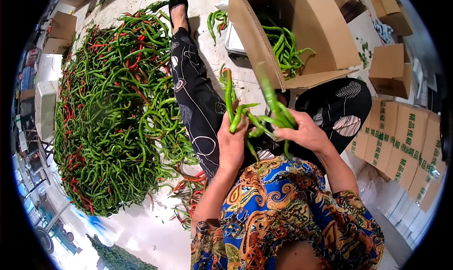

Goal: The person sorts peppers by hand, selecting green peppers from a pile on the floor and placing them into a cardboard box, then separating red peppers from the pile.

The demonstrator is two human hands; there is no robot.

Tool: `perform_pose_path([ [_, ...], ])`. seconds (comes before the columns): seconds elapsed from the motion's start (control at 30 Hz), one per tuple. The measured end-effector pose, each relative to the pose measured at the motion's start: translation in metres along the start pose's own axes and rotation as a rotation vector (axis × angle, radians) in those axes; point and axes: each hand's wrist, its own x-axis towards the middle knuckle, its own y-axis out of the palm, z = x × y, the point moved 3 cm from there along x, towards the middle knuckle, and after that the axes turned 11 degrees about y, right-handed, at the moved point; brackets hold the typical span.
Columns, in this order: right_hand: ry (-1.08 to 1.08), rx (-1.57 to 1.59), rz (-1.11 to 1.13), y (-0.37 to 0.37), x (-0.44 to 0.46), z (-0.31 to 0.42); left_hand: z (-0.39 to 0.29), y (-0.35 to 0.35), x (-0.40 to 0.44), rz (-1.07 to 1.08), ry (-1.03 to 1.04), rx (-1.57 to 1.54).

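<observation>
Left hand [232, 140] curled around green peppers [229, 95], right hand [306, 132] gripping more peppers [279, 112], big pepper pile [113, 114] left, box [321, 27] far right

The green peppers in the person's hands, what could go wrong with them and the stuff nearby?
One might slip: the green peppers poke out of the left hand and right hand at different angles, so one could drop.

Peppers could get squashed: the big pepper pile spreads right up to the left leg, which might shift onto some.

The cardboard box could get nudged, since its lower flap is close to the right knee.
</observation>
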Motion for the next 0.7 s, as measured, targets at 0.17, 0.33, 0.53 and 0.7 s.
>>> perform_pose_path([
  [0.17,-0.096,0.435,0.021,0.001,-0.012,-0.004,-0.006,-0.003,-0.008,-0.011,0.231,0.309],
  [0.33,-0.111,0.456,-0.057,0.015,-0.011,0.004,-0.014,0.001,-0.013,-0.087,0.464,0.599],
  [0.53,-0.078,0.479,-0.033,0.03,-0.005,0.01,-0.017,0.003,-0.013,-0.102,0.411,0.57],
  [0.7,-0.092,0.449,-0.084,0.044,0.003,0.016,-0.014,0.004,-0.011,-0.098,0.568,0.674],
])
